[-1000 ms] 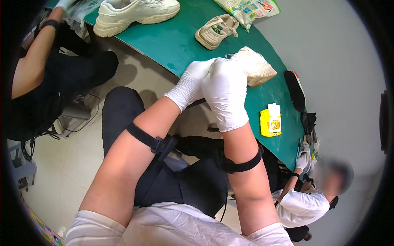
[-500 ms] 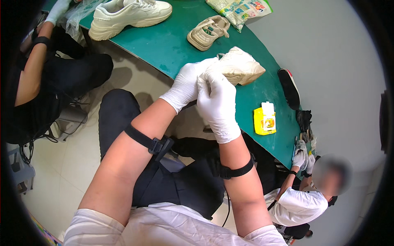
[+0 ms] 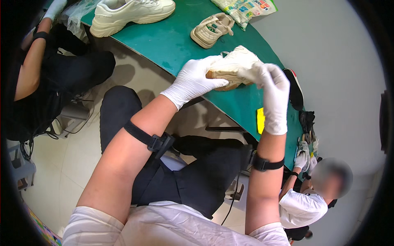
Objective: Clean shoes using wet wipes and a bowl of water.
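Note:
A cream sneaker [image 3: 238, 61] rests on its side on the green table [image 3: 164, 53], near the front edge. My gloved left hand [image 3: 196, 78] grips its near end, with the thumb along the sole and the fingers over the upper. By the sneaker's right end is my gloved right hand [image 3: 274, 88], raised with its fingers bent together. Something pale and blurred extends from those fingertips toward the shoe; I cannot make out what it is. Behind my right wrist, a yellow wipes pack [image 3: 260, 119] is mostly hidden.
Farther back lie a small beige sneaker [image 3: 211, 30], a large white sneaker [image 3: 131, 16] and a green-white packet [image 3: 246, 10]. A dark shoe [image 3: 293, 88] stands along the right side. One person sits at the left; another [image 3: 305, 207] at the lower right holds a shoe.
My right hand has moved right, away from my left hand, toward the sneaker's right end. It now covers much of the yellow pack. My left hand has opened its thumb along the sole.

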`<action>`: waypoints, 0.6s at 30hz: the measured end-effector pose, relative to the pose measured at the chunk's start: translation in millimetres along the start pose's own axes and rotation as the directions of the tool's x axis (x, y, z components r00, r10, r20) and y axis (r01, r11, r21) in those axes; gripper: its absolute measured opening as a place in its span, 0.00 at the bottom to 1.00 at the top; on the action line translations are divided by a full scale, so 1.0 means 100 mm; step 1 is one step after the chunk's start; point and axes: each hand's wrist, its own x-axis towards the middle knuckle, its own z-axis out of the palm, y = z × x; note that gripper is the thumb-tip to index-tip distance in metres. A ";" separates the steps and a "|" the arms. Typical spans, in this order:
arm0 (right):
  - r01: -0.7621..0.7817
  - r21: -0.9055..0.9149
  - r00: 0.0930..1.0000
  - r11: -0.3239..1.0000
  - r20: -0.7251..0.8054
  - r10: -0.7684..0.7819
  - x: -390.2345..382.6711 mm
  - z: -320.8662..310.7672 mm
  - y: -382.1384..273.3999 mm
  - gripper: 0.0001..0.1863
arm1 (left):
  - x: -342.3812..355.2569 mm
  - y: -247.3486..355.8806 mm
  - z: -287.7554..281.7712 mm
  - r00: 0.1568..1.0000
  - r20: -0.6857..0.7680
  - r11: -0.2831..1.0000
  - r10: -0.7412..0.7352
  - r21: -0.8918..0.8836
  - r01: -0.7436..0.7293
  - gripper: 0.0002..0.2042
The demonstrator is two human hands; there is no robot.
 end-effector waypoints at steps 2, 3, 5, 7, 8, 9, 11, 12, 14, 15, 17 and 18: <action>0.113 -0.106 0.987 0.988 -0.104 -0.124 0.24 -0.19 0.16 0.08 | 0.02 -0.01 -0.01 1.000 0.018 1.000 0.004 -0.025 -0.004 0.34; 0.144 -0.187 0.975 0.972 -0.142 -0.172 0.34 -0.27 0.22 0.08 | 0.02 -0.01 -0.02 0.999 0.035 0.999 0.007 -0.046 -0.005 0.34; 0.216 -0.385 0.926 0.897 -0.209 -0.313 0.57 -0.46 0.57 0.08 | 0.02 0.00 -0.02 0.999 0.046 0.998 0.014 -0.069 -0.011 0.34; 0.156 -0.598 0.936 0.786 -0.165 -0.312 0.64 -0.53 0.66 0.09 | 0.00 -0.01 -0.03 0.999 0.052 0.996 0.013 -0.088 -0.008 0.34; 0.096 -0.711 0.960 0.697 -0.118 -0.252 0.64 -0.53 0.63 0.09 | -0.01 -0.02 -0.05 0.998 0.064 0.996 0.020 -0.087 -0.015 0.33; 0.079 -0.716 0.979 0.693 -0.075 -0.189 0.65 -0.52 0.72 0.10 | 0.00 -0.03 -0.05 0.997 0.076 0.996 0.028 -0.086 -0.021 0.33; 0.070 -0.783 0.972 0.618 -0.085 -0.218 0.59 -0.45 0.77 0.09 | 0.00 -0.01 -0.04 0.997 0.070 0.994 0.024 -0.106 -0.017 0.32; 0.057 -0.800 0.969 0.597 -0.099 -0.225 0.58 -0.43 0.79 0.10 | 0.01 -0.01 -0.03 0.998 0.064 0.992 0.021 -0.126 -0.013 0.32; 0.040 -0.802 0.975 0.596 -0.099 -0.198 0.53 -0.41 0.75 0.09 | 0.01 0.00 -0.05 0.997 0.076 0.993 0.015 -0.117 -0.006 0.32; 0.025 -0.807 0.979 0.590 -0.099 -0.176 0.50 -0.42 0.73 0.09 | 0.01 0.00 -0.05 0.996 0.086 0.994 0.016 -0.111 -0.006 0.31; 0.019 -0.831 0.987 0.556 -0.072 -0.141 0.47 -0.45 0.72 0.08 | 0.04 -0.01 -0.06 0.995 0.095 0.996 0.032 -0.091 -0.024 0.31; 0.023 -0.855 0.993 0.518 -0.042 -0.113 0.45 -0.48 0.70 0.08 | 0.05 -0.01 -0.06 0.994 0.098 0.996 0.054 -0.073 -0.047 0.31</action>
